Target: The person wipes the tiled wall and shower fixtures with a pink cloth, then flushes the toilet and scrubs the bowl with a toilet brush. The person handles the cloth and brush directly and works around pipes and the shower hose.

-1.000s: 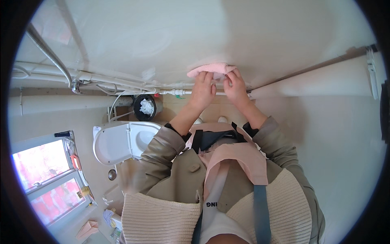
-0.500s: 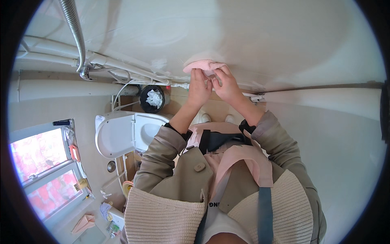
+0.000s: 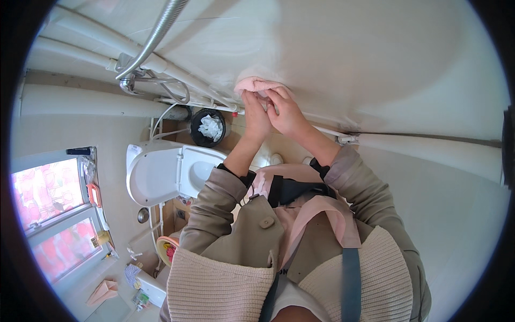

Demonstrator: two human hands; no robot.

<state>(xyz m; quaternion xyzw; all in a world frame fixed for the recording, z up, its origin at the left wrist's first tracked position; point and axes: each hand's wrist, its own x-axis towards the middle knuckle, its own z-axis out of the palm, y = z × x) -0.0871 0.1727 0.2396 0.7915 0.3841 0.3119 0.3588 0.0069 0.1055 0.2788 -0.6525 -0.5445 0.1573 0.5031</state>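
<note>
A folded pink cloth (image 3: 256,83) lies pressed against the glossy pale wall (image 3: 343,59) in front of me. My left hand (image 3: 256,114) holds its lower edge from the left, with the fingers pointing up. Close beside it, my right hand (image 3: 286,111) grips the right part of the same cloth, fingers bent. The two hands almost touch at the thumbs. Parts of the fingertips are hidden by the cloth's fold.
White pipes (image 3: 155,63) with a metal shower hose (image 3: 161,35) run along the wall at left. Below stand a black bin (image 3: 219,140) with white crumpled waste and a toilet with raised lid (image 3: 155,174). A thick white pipe (image 3: 429,153) runs right. A window (image 3: 51,193) is at far left.
Both hands and the cloth have shifted slightly left along the wall. My view has turned a little, so the hose and pipes appear farther right.
</note>
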